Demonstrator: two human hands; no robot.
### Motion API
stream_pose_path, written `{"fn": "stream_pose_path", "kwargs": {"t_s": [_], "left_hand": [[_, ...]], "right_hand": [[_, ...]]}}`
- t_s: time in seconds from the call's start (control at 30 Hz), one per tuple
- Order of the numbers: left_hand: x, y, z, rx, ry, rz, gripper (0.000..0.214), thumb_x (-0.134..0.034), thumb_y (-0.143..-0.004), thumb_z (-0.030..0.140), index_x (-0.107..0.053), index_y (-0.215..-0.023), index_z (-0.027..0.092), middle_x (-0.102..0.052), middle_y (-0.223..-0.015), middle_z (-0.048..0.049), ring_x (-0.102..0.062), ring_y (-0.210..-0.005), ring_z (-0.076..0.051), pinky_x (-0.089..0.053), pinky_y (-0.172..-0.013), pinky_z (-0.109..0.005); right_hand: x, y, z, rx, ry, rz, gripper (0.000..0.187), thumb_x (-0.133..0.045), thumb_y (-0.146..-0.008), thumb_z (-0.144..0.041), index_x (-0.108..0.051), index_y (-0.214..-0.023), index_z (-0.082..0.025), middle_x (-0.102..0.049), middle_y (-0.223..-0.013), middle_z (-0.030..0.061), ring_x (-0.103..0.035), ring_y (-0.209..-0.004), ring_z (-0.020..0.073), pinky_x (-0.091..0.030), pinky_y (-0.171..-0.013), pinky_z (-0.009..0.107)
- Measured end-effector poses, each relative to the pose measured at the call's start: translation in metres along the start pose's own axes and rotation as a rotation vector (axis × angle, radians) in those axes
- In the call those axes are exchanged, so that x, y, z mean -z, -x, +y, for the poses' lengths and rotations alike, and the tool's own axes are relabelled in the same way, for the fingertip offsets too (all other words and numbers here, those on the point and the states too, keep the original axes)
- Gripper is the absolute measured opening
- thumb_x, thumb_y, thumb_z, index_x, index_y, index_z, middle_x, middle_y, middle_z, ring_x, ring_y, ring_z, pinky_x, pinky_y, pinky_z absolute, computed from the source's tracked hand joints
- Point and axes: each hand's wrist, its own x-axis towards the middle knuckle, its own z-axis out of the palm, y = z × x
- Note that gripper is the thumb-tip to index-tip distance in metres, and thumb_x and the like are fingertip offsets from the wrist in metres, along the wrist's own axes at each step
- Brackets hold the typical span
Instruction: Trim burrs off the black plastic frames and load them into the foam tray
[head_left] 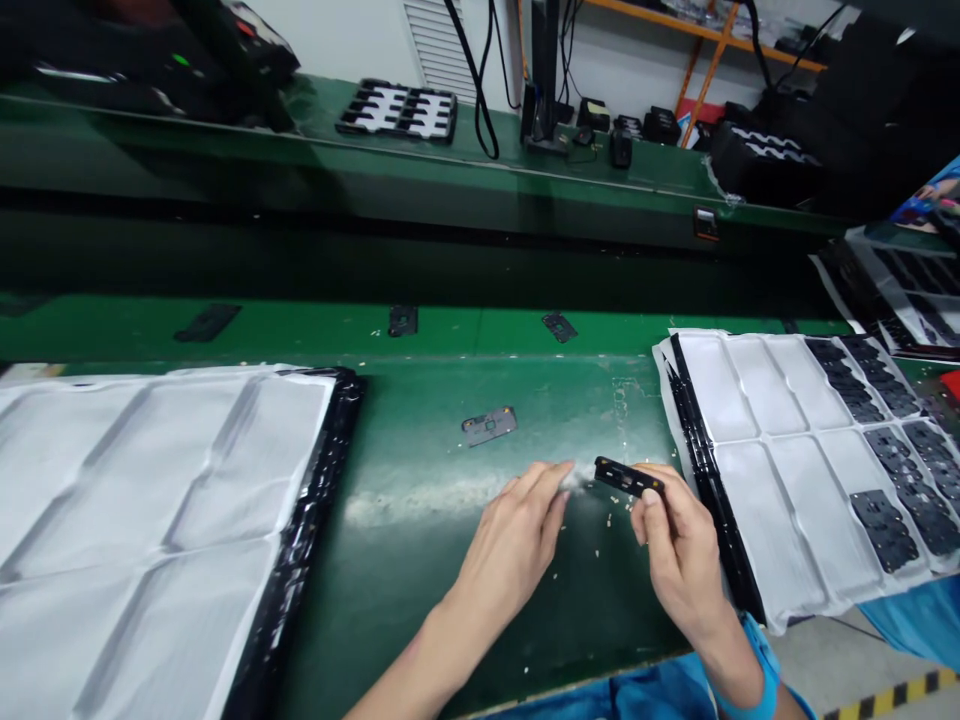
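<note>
My right hand (679, 550) grips a thin black plastic part (628, 477) by its right end, tilted edge-on above the green bench. Close to the part's left end is my left hand (514, 535), its fingers pressed together. A whitish blur shows at those fingertips, too smeared to name. Beyond the left hand a flat dark grey part (490, 425) with a square hole lies on the bench. To the right of my right hand stands a white-lined tray (757, 480), where similar black parts (885, 525) fill some pockets.
At left stands another white-lined tray (217, 470) with a black wrapped edge. Several black parts, one of them a small plate (559, 326), lie along the bench's far strip. A raised shelf (480, 170) crosses behind, bearing a tray (397, 110) and a monitor stand (544, 90). Tiny scraps dot the bench.
</note>
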Motion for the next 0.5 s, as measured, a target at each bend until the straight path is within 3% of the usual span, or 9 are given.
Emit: {"fn": "stream_pose_path", "kwargs": {"t_s": [0.07, 0.17, 0.27, 0.5], "left_hand": [[0.004, 0.002, 0.003, 0.040, 0.167, -0.007, 0.035, -0.058, -0.098, 0.029, -0.064, -0.132, 0.023, -0.073, -0.116, -0.0087, -0.072, -0.088, -0.021, -0.057, -0.086, -0.037], [0.006, 0.003, 0.014, 0.119, 0.407, -0.040, 0.023, -0.059, -0.100, 0.037, -0.069, -0.113, 0.020, -0.073, -0.085, -0.0020, -0.069, -0.073, -0.017, -0.056, -0.072, -0.028], [0.004, 0.006, 0.023, 0.183, 0.543, -0.077, 0.025, -0.055, -0.103, 0.040, -0.067, -0.093, 0.019, -0.064, -0.061, 0.0030, -0.060, -0.056, -0.014, -0.048, -0.057, -0.023], [-0.001, 0.019, 0.026, 0.158, 0.593, -0.059, 0.024, -0.058, -0.103, 0.038, -0.068, -0.094, 0.018, -0.065, -0.062, 0.0025, -0.059, -0.055, -0.012, -0.047, -0.056, -0.022]], "right_hand": [[-0.002, 0.002, 0.001, -0.080, -0.065, -0.055, 0.029, -0.043, -0.110, -0.024, -0.062, -0.131, -0.019, -0.058, -0.073, -0.0019, -0.053, -0.055, 0.0129, -0.046, -0.055, 0.025], [-0.009, 0.005, 0.003, -0.140, -0.164, -0.096, 0.033, -0.046, -0.108, -0.023, -0.057, -0.139, -0.021, -0.055, -0.068, -0.0050, -0.053, -0.054, 0.0118, -0.044, -0.054, 0.023], [-0.013, 0.007, 0.003, -0.149, -0.234, -0.068, 0.027, -0.048, -0.107, -0.023, -0.061, -0.130, -0.021, -0.057, -0.070, -0.0042, -0.053, -0.053, 0.0105, -0.043, -0.052, 0.021], [-0.015, 0.011, 0.008, -0.130, -0.238, 0.053, 0.018, -0.056, -0.105, -0.030, -0.071, -0.102, -0.019, -0.057, -0.067, -0.0024, -0.044, -0.050, 0.0089, -0.032, -0.044, 0.020]]}}
